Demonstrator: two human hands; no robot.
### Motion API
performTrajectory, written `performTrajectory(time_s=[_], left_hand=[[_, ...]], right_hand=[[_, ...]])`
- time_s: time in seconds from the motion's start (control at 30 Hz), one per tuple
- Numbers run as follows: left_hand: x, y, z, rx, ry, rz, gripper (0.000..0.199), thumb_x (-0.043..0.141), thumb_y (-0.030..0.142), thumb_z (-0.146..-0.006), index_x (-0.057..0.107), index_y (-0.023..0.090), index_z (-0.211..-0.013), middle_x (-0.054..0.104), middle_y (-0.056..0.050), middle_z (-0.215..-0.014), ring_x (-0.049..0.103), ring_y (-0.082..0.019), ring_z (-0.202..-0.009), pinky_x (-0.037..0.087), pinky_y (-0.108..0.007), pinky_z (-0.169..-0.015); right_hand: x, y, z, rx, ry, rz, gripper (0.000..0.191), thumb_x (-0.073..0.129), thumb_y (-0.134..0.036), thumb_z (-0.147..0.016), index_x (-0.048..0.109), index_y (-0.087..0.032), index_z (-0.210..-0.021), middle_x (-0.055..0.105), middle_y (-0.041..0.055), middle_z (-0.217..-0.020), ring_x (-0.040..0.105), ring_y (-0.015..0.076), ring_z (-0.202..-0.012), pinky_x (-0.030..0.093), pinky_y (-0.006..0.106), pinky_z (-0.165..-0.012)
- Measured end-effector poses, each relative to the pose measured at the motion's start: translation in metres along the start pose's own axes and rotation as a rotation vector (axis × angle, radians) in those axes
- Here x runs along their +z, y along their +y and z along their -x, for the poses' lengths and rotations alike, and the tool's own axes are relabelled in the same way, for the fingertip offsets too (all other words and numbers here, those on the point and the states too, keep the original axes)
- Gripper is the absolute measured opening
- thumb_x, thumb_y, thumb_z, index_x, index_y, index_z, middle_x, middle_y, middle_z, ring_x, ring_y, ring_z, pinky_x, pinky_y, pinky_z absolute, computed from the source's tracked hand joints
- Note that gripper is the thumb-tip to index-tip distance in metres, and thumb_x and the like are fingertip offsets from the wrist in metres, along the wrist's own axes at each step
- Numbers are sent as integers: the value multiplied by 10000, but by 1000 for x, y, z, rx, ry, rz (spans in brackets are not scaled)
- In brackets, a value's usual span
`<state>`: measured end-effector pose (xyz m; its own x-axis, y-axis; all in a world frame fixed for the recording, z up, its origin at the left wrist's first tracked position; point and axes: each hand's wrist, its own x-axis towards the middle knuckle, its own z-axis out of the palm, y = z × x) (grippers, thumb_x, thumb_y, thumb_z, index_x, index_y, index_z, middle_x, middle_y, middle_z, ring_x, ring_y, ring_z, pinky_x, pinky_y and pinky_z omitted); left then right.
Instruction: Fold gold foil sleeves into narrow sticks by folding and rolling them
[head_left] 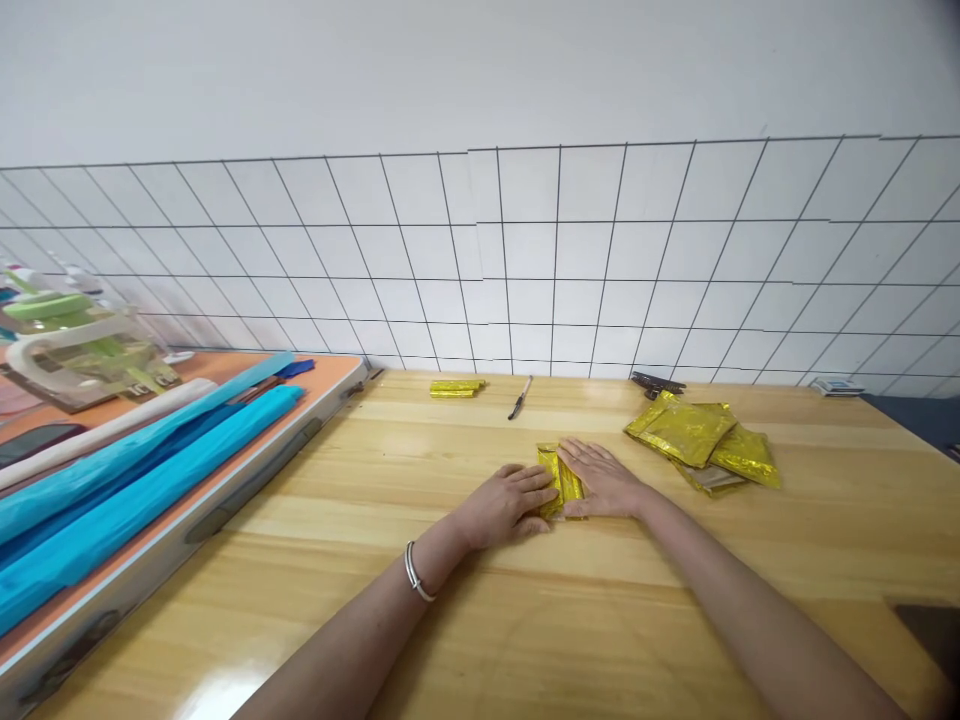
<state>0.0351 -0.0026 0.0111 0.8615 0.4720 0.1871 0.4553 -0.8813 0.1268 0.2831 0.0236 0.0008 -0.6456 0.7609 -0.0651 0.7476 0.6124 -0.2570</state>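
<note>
A shiny gold foil piece (550, 460) with creases lies on the wooden table, partly covered by both hands. My left hand (501, 508) rests on its left side, fingers stretched out over the foil. Flat against the right side lies my right hand (602, 482), its fingers extended and thumb apart at the near edge. To the right of that hand is a loose pile of gold foil packets (686, 432), several of them overlapping. A narrow folded gold foil strip (457, 388) sits farther back on the left.
A pen (520, 398) and a black clip-like object (658, 383) lie near the wall. On the left, an orange-topped box (330, 372) bears blue rolled sheets (172, 480) and a clear cup with a green lid (52, 308). A small flat stack (838, 386) sits back right.
</note>
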Motion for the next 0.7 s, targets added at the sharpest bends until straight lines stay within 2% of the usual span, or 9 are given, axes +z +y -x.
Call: performTrajectory(time_s=[0.13, 0.27, 0.37, 0.5, 0.6, 0.7], left_hand=[[6, 1, 0, 132, 73, -30, 400, 329, 394, -937, 466, 195, -1256, 557, -90, -1239, 458, -181, -1204, 355, -326, -984], [12, 0, 1, 196, 120, -103, 324, 339, 288, -945, 509, 162, -1191, 594, -92, -1182, 483, -194, -1180, 398, -325, -954], [14, 1, 2, 182, 120, -123, 293, 340, 235, -942, 524, 149, -1154, 597, -95, -1174, 499, -191, -1164, 424, -320, -937], [14, 3, 1, 123, 160, -86, 264, 361, 254, -937, 554, 157, -1088, 607, -92, -1152, 550, -173, -1100, 450, -311, -914], [15, 4, 1, 104, 175, -49, 253, 373, 266, -933, 566, 163, -1059, 618, -89, -1132, 563, -164, -1078, 454, -306, -911], [15, 3, 1, 84, 172, -20, 246, 377, 265, -930, 568, 171, -1053, 618, -77, -1136, 562, -162, -1079, 450, -309, -917]], right_hand=[[2, 1, 4, -37, 77, -37, 942, 462, -717, -710, 179, -187, -1436, 117, 104, -1501, 110, 294, -1365, 103, 464, -1101], [7, 3, 6, -100, 261, -128, 705, 454, -559, -825, 272, -210, -1410, 271, 96, -1461, 235, 270, -1336, 215, 458, -1082], [10, 5, 6, -131, 377, -165, 563, 453, -436, -867, 344, -223, -1376, 375, 90, -1410, 315, 252, -1301, 286, 453, -1053], [4, 6, 7, -111, 469, -150, 384, 424, -253, -883, 495, -236, -1260, 538, 79, -1262, 451, 221, -1184, 357, 432, -999], [-8, -1, 17, -125, 445, -117, 416, 455, -105, -799, 550, -228, -1185, 606, 73, -1126, 491, 213, -1097, 398, 411, -940], [-16, -17, 34, -175, 332, -85, 457, 497, -50, -718, 577, -229, -1131, 609, 65, -1068, 492, 214, -1051, 413, 393, -901]])
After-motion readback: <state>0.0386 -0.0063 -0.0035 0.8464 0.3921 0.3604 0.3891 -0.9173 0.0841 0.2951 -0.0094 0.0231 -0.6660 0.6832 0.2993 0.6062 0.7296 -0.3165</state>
